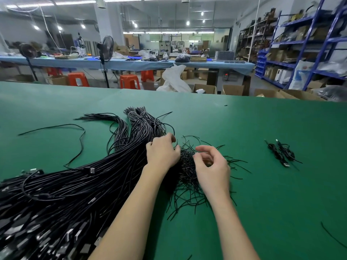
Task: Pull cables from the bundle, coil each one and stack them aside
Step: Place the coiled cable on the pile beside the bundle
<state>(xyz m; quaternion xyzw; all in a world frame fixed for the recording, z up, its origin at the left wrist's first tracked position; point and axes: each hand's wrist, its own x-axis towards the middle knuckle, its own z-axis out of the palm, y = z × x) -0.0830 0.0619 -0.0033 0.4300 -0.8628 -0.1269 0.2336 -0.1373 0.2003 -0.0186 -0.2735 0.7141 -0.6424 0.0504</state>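
Bundle [78,184] of black cables sprawling across the left of the green worktop [281,194], with short black ties [187,177] heaped just right of it. Left hand [162,154], fingers curled, and right hand [212,166], pinching a thin strand, work at that heap. Only two coiled cables [280,153] lie at far right; nearly all the bundle remains.

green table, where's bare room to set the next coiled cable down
Bare green table lies right of the right hand, between the loose pile of short ties and the coiled cables, and in front of those coils. The far strip beyond the cable bundle is bare too. The left half is crowded with the bundle; the left hand is at its edge.
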